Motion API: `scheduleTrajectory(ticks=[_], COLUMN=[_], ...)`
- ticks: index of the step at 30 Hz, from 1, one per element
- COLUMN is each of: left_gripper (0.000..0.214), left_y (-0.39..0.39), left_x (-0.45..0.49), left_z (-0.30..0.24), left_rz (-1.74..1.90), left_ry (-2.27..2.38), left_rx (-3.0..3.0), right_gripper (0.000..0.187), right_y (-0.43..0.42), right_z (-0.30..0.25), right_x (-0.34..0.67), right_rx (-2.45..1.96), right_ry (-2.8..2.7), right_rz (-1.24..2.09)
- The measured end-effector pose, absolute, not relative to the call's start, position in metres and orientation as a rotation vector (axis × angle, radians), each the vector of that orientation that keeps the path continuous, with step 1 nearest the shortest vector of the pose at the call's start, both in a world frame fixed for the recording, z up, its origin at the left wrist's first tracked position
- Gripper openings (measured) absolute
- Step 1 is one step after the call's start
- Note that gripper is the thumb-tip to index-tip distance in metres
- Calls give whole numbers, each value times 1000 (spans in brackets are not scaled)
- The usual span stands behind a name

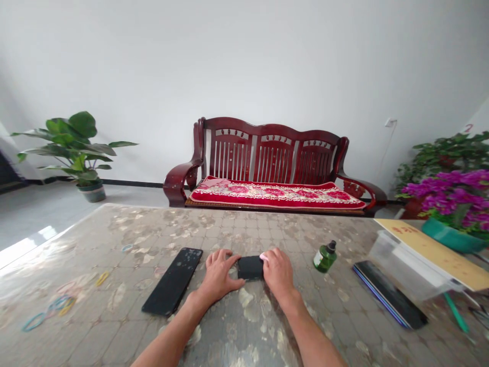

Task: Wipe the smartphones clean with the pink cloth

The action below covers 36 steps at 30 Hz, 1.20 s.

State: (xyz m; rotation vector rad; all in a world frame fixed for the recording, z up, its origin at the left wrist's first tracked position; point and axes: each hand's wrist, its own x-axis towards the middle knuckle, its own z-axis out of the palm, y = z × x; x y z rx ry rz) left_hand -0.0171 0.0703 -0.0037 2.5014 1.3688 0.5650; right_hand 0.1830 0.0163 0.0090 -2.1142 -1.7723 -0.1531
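A small black phone [249, 268] lies sideways on the table in front of me. My left hand [220, 271] steadies its left end, with thumb and forefinger at the lower and upper corners. At the right end, my right hand [278, 271] has its fingers closed on a small pale pink cloth [263, 257]. Most of the cloth is hidden by those fingers. To the left lies a larger black phone [172, 281] with whitish spots near its top. Right of my hands stands a green bottle [324, 257] with a black top.
Stacked phones [389, 294] lie at the right beside a clear plastic box [407, 265] topped by a yellow board [435, 250]. A green tool [456, 312] and a flower pot [454, 234] are nearby. Coloured bands [61, 303] lie left. Beyond the patterned table [229, 331] stands a wooden bench [273, 153].
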Motion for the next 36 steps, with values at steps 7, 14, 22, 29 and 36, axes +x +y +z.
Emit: scheduleTrajectory(ticks=[7,14,22,29,36], left_gripper=[58,57,58,56,56], left_y=[68,69,68,67,67], left_x=[-17,-18,-17,-18,-17], left_z=[-4,-4,2,4,2], left_rz=[582,553,515,496,502], left_ry=[1371,1371,1369,1374,1382], left_rx=[2513,2542,2542,2541,2544], right_gripper=[19,18,20,18,19], right_y=[10,6,2,4,0], right_z=[5,9,9,9,7], right_x=[170,192,177,200,170], right_rx=[-2006,-2186,-2021,-2211,-1968], right_ry=[-1832,-1684,-1835,-1669,-1842], right_rz=[-104,-159,-105,-161,-69])
